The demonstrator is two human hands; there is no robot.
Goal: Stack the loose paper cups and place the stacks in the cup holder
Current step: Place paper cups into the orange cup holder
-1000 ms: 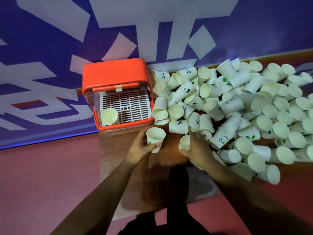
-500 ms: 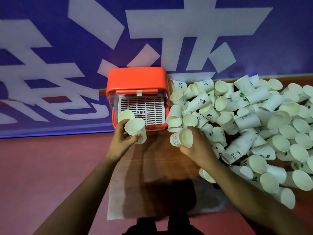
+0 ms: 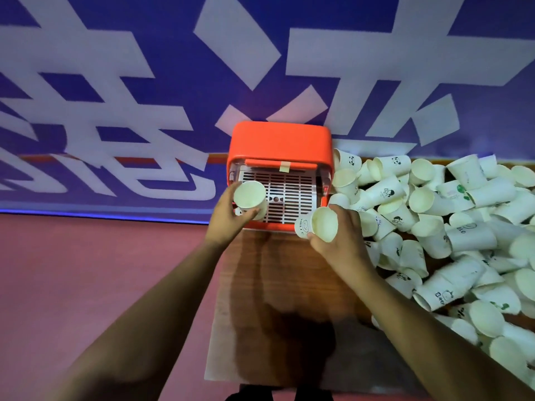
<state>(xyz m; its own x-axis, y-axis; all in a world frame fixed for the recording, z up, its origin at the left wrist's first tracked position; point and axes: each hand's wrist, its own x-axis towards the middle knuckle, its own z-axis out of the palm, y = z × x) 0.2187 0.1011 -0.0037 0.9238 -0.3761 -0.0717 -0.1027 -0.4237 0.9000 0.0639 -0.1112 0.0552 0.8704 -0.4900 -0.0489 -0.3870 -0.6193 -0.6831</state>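
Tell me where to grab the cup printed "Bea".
Grip the Bea cup across its middle wall, probably from above on the near side: it lies on its side at the front edge of the pile, wall exposed, ends crowded.

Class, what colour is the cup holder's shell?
Orange-red, with a white slotted grid inside the cup holder; the head view shows it.

Left hand (image 3: 228, 217) holds cup (image 3: 250, 198) at orange cup holder (image 3: 280, 140); right hand (image 3: 341, 241) holds another cup (image 3: 318, 225) beside loose pile (image 3: 451, 227).
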